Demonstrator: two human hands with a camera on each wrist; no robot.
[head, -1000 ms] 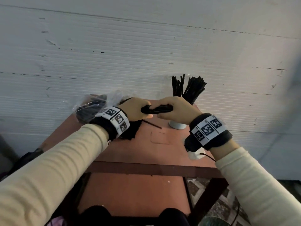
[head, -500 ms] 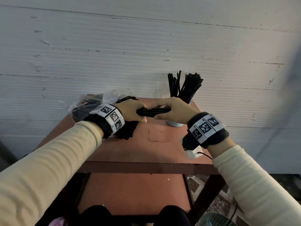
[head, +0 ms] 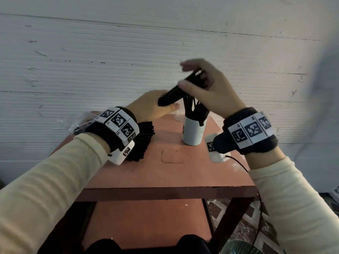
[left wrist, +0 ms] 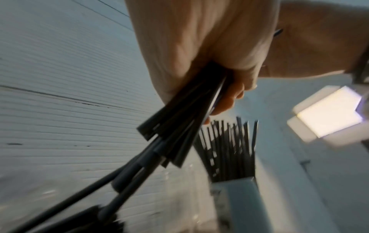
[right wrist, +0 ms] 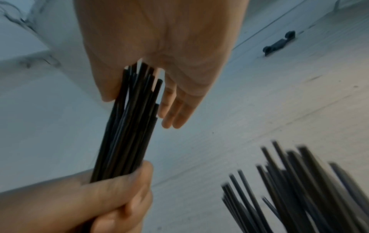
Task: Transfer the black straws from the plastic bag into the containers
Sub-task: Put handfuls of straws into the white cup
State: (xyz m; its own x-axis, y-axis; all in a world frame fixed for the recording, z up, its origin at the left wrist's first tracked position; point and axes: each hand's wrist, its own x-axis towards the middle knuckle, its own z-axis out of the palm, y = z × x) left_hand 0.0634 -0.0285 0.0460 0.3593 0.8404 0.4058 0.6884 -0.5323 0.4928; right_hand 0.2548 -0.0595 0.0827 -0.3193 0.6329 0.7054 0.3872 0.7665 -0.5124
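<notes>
A bundle of black straws (head: pixel 170 95) slants up to the right above the red table (head: pixel 174 171). My left hand (head: pixel 154 107) grips its lower end, fingers curled round it (right wrist: pixel 111 197). My right hand (head: pixel 207 85) holds the upper end between thumb and fingers (right wrist: pixel 159 47). Just below stands a white container (head: pixel 192 132) with several black straws (head: pixel 194 107) fanned out of it. The clear plastic bag (head: pixel 80 123) lies at the table's far left, partly hidden by my left wrist. A loose heap of black straws (head: pixel 145 142) lies beside that wrist.
A white ribbed wall (head: pixel 165 43) stands right behind the table. Something clear (head: pixel 176 117) shows just left of the white container. A lower shelf (head: pixel 146 217) sits under the tabletop. A black cable (head: pixel 244 167) hangs from my right wrist.
Both hands have lifted the bundle from level over the table, tilting its right end up and carrying it right, above the white container.
</notes>
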